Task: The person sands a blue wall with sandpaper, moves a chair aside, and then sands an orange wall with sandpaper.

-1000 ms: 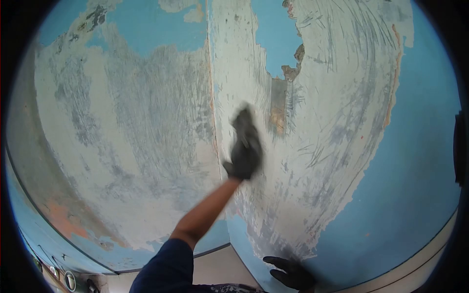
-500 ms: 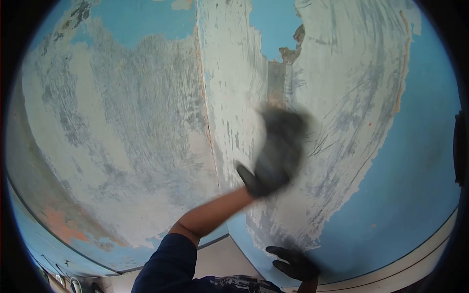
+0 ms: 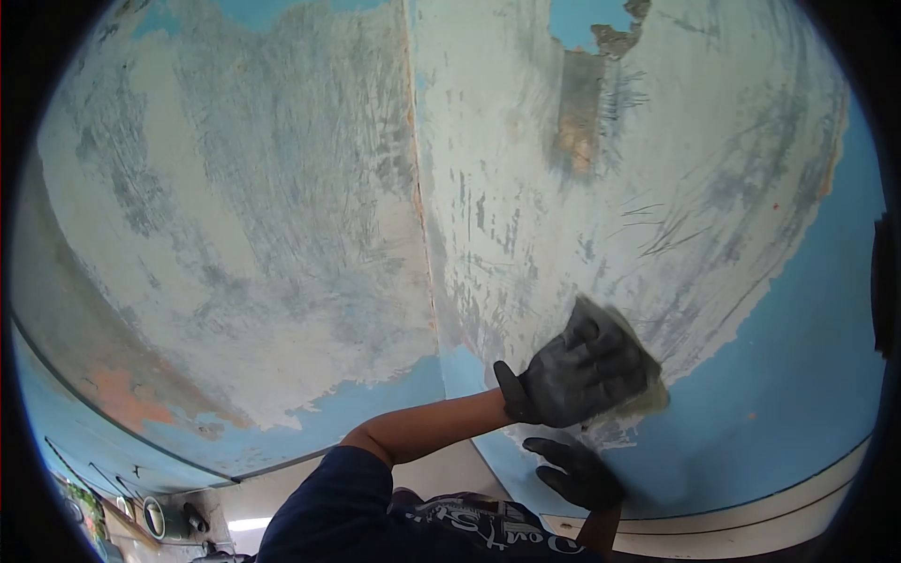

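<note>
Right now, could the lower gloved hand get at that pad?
Probably yes: the lower gloved hand is just below, and the pad shows along its lower edge, though the upper gloved hand covers most of it.

I see the higher hand (image 3: 584, 375) gloved dark grey, its pad (image 3: 655, 402) greyish green, with plain blue paint (image 3: 788, 403) to its right and grey-streaked, whitish plaster (image 3: 535, 216) above.

floor, lower left (image 3: 253, 499) | bucket (image 3: 153, 518) on it | dark object (image 3: 195, 517) near bucket, too small to identify
</note>
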Tool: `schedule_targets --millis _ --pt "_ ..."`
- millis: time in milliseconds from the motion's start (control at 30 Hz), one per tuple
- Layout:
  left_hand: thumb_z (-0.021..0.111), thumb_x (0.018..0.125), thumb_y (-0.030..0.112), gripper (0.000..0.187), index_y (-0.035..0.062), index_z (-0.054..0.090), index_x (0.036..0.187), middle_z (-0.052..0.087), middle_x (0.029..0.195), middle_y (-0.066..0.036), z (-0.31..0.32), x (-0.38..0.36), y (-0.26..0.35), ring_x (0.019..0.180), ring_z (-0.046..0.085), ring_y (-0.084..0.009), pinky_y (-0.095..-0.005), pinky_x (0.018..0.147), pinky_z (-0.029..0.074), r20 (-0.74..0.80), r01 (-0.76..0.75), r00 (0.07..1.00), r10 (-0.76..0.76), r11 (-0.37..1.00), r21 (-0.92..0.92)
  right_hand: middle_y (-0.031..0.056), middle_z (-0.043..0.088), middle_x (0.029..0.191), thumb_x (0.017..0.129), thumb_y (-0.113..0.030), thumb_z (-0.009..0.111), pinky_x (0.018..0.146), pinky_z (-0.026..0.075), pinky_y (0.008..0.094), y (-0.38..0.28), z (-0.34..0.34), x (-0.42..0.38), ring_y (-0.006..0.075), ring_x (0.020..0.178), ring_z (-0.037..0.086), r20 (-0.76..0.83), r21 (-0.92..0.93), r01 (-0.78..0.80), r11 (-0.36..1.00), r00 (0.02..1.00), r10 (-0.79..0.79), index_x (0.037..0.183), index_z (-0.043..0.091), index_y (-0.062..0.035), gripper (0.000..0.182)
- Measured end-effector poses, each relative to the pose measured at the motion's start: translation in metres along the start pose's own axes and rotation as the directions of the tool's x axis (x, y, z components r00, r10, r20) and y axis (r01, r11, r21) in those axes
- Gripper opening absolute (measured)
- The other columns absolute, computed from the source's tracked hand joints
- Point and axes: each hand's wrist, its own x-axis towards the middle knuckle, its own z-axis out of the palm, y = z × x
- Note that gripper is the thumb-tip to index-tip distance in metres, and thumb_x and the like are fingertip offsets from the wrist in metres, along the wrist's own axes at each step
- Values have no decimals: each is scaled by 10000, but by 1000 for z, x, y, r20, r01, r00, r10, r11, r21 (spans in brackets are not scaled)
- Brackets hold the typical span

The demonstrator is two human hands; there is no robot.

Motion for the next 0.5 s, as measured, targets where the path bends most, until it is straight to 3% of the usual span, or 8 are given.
schedule_targets --millis 33,100,133,167,267,333,467,500 --pt "474 1028 468 627 49 291 1458 376 1436 -102 10 -1 40 1301 359 -178 -339 1091 263 -3 -101 994 112 905 414 159 637 1338 917 -102 684 1012 487 383 0 -2 0 281 1228 614 -19 -84 55 995 998 -57 1375 583 -85 469" --pt "461 1056 394 373 55 554 1179 572 1067 -72 77 17 148 952 529 -156 -319 776 412 108 -188 949 295 257 948 155 640 1333 914 -99 687 1015 486 390 -2 -7 -2 286 1214 620 49 -84 -29 996 998 33 1371 585 -85 468" --pt "454 1069 357 380 57 686 1040 670 882 -58 73 13 149 778 614 -145 -308 619 487 199 -147 922 333 -175 973 152 642 1329 912 -96 689 1018 486 397 -3 -8 -2 291 1201 627 101 -82 -105 991 988 113 1367 586 -85 468" --pt "454 1069 357 380 57 686 1040 670 882 -58 66 0 145 778 614 -145 -308 619 487 189 -137 920 342 -172 976 152 642 1329 912 -96 689 1018 486 397 -5 -7 0 291 1201 627 104 -73 -114 991 987 122 1367 586 -85 468" --pt "495 1019 249 327 -1 610 1196 668 1013 -199 50 -43 68 918 638 -295 -422 787 503 199 376 810 551 -750 544 151 656 1301 905 -99 698 997 490 402 -5 -1 1 314 1159 637 -12 113 -81 990 996 83 1364 588 -90 472" --pt "522 985 176 384 -41 559 1300 666 1101 -292 58 -9 54 1012 654 -395 -497 900 514 338 589 761 553 -808 -5 145 661 1293 898 -115 713 1001 484 407 6 -3 5 334 1156 631 -38 -46 35 998 999 -37 1362 590 -90 480" --pt "463 1021 239 383 -34 569 1269 671 1082 -275 66 -13 64 1007 654 -409 -494 831 532 366 634 726 582 -773 -28 129 661 1295 890 -128 723 1035 454 416 20 13 -4 339 1148 623 -35 -251 -129 959 992 125 1350 600 -94 477" --pt "444 1033 259 390 -31 573 1258 672 1076 -269 68 -16 68 1005 654 -414 -492 809 538 373 654 709 599 -756 -28 125 667 1281 882 -126 731 1029 458 417 2 2 3 351 1127 624 -63 -146 81 986 994 -91 1326 618 -92 459"
